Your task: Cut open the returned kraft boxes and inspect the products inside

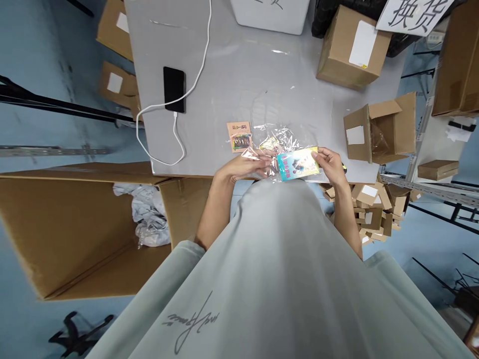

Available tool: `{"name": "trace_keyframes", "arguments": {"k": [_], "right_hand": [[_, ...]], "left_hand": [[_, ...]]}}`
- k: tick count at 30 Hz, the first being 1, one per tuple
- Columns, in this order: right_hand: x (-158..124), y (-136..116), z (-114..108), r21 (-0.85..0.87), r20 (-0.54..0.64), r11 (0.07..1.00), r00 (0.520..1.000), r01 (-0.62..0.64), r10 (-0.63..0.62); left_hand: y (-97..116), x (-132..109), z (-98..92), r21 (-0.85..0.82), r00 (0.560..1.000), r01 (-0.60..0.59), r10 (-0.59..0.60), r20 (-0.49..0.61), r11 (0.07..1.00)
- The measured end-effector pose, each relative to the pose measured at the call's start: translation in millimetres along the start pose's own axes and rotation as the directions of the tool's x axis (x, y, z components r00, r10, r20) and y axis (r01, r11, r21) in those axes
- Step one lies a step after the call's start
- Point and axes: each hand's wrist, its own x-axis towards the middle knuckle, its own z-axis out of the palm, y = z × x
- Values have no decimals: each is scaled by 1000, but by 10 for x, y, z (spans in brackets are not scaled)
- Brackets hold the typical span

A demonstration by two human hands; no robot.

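My right hand (pixel 330 163) pinches the right end of a small blue and yellow printed card (pixel 298 163), flat like a booklet or packet. Crinkled clear plastic (pixel 286 138), which looks like a bag, spreads around and behind the card. My left hand (pixel 249 167) has its fingers closed on the plastic at the card's left side. A yellowish printed piece (pixel 270 144) shows through the plastic. Left of it, an orange-brown printed card (pixel 240 137) with a dark picture lies on the table, close to my left fingers.
A black phone (pixel 174 89) with a white cable (pixel 204 57) lies on the grey table (pixel 232 75). To the right stand a closed carton (pixel 339 50) and an open carton (pixel 357 134). A large open box (pixel 86 224) with crumpled plastic is at lower left; small boxes (pixel 370 212) pile at right.
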Motion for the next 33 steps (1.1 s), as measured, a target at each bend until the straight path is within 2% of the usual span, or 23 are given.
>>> {"name": "trace_keyframes", "arguments": {"k": [4, 7, 10, 13, 16, 19, 21, 23, 26, 29, 32, 33], "right_hand": [[-15, 48, 0, -15, 3, 1000, 1000, -16, 17], [-16, 93, 49, -30, 21, 999, 999, -23, 24], [6, 159, 55, -75, -15, 997, 1000, -25, 24], [40, 230, -58, -100, -129, 994, 991, -37, 24], [54, 280, -273, -118, -269, 992, 963, -40, 7], [23, 291, -489, -130, -382, 991, 924, -29, -23], [-15, 283, -578, -125, -435, 992, 900, -23, -34], [-54, 272, -603, -128, -462, 992, 886, -14, -47], [-104, 261, -531, -137, -462, 991, 885, -4, -60], [-158, 245, -383, -114, -457, 993, 889, -18, -36], [-243, 217, -228, -63, -459, 997, 888, -38, 5], [-277, 206, -182, -42, -463, 998, 886, -43, 19]], "left_hand": [[-47, 40, 55, 17, 998, 65, -65, -25, 998], [-109, 104, 121, 82, 987, 140, -132, -91, 987], [-169, 111, 113, 140, 985, 137, -120, -124, 981], [-231, 8, -53, 151, 992, 54, -36, -119, 987], [-337, -164, -389, 117, 973, -12, 39, -229, 993], [-496, -271, -804, 39, 899, -55, 67, -432, 998], [-608, -243, -1044, -30, 823, -76, 46, -566, 997], [-704, -129, -1205, -103, 747, -85, -4, -664, 991], [-803, 126, -1284, -200, 671, -76, -98, -735, 977], [-865, 331, -1262, -229, 633, -22, -164, -757, 973], [-899, 414, -1238, -99, 574, 103, -140, -807, 990], [-898, 429, -1221, -14, 597, 135, -93, -797, 991]]}}
